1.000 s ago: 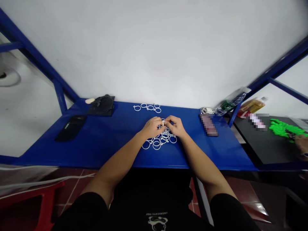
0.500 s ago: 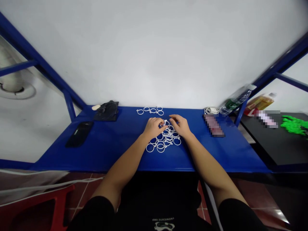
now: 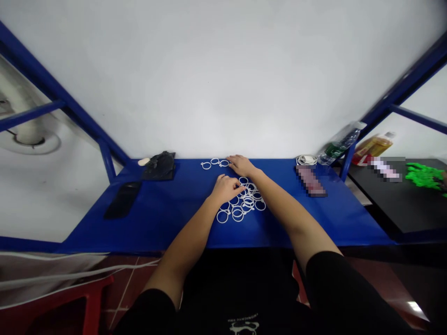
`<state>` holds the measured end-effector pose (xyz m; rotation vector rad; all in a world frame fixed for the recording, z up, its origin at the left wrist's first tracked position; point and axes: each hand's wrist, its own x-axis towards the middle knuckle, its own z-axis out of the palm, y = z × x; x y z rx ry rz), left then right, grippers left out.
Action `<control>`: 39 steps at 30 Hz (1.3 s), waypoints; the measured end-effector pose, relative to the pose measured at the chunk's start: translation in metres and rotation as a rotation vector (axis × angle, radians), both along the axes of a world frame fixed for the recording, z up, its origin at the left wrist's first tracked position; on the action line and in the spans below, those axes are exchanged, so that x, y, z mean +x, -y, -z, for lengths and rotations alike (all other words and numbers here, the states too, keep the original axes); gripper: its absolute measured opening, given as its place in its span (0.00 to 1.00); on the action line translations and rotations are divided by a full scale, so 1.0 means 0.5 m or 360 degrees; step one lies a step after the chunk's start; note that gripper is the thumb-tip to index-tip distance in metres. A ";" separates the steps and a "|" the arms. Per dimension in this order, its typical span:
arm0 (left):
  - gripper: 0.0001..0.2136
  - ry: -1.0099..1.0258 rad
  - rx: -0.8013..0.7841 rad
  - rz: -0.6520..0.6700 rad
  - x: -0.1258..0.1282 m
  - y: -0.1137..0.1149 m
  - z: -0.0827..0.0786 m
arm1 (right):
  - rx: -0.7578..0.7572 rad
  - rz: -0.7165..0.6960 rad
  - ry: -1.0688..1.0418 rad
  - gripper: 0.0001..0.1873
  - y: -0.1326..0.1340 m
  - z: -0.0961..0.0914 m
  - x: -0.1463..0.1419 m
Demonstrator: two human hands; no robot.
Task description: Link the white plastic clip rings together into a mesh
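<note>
Evidently early: a short white plastic ring row (image 3: 213, 163) lies by the right hand (image 3: 240, 165) grip, a bigger white plastic ring heap (image 3: 246, 203) under the left hand (image 3: 226, 188); I cannot tell either grip's closure

I am watching a person who is wearing a black short-sleeved shirt (image 3: 240, 284), its left sleeve (image 3: 146, 311) ending at seven o'clock, its right sleeve (image 3: 335, 288) at five, forearms running bare to the left hand (image 3: 226, 187) and right hand (image 3: 240, 164), and a small white print (image 3: 242, 324) showing at six o'clock.
</note>
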<state>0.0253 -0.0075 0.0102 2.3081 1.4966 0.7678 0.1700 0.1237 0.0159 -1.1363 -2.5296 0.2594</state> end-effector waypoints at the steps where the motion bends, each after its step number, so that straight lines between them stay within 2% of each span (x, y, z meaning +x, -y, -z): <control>1: 0.09 -0.0002 -0.0008 0.0006 0.000 0.000 -0.001 | -0.0031 0.0040 0.0042 0.23 -0.006 0.006 -0.009; 5: 0.09 -0.0037 0.0012 0.0037 0.002 0.000 -0.004 | -0.0043 0.0176 0.0132 0.29 -0.003 0.022 -0.002; 11: 0.10 -0.0072 0.0038 0.0099 0.008 0.004 -0.011 | 0.0016 0.0242 0.0084 0.32 0.039 0.019 0.073; 18: 0.10 -0.0046 0.0029 0.0065 0.005 0.004 -0.016 | 0.0065 0.0456 0.0073 0.21 0.092 0.014 0.158; 21: 0.08 -0.0015 0.0048 0.0064 0.009 0.005 -0.017 | 0.0132 0.0517 -0.0137 0.16 0.123 0.005 0.164; 25: 0.10 0.0157 0.0192 0.0015 0.012 0.003 -0.013 | 0.0195 0.0454 -0.0816 0.14 0.169 -0.010 0.134; 28: 0.15 0.0345 0.0310 0.0006 0.010 0.002 -0.012 | -0.0140 0.0280 -0.1342 0.17 0.196 -0.008 0.107; 30: 0.17 0.0437 0.0350 0.0033 0.008 0.004 -0.012 | -0.0420 0.0157 -0.1551 0.22 0.208 -0.001 0.097; 33: 0.15 0.0547 0.0323 0.0087 0.012 0.011 -0.013 | -0.0680 0.0076 -0.1665 0.25 0.218 0.009 0.094; 39: 0.14 0.0951 0.0106 0.0117 0.027 0.013 -0.003 | -0.0886 0.0059 -0.1735 0.23 0.225 0.008 0.093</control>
